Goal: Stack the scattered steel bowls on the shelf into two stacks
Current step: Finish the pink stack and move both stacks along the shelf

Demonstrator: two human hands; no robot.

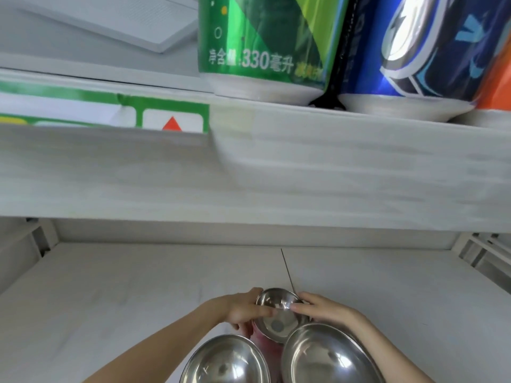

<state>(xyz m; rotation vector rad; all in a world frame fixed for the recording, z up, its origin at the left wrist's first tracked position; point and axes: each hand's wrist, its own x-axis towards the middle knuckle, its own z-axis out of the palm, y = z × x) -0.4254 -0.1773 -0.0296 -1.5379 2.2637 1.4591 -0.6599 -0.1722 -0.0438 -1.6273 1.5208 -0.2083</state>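
A small steel bowl [276, 323] is tilted toward me above the white shelf [110, 294], with what looks like a second small rim nested at its top. My left hand [244, 310] grips its left rim, thumb over the edge. My right hand [322, 308] pinches its right rim. Two larger steel bowls stand at the bottom edge: one on the left [226, 360] and one on the right [326, 357], both open side up and apart from each other.
An upper shelf board [276, 172] hangs low over the work space. On it stand a green can [265, 45] and a blue can [420, 51]. Shelf side brackets [475, 250] close in the right and left ends.
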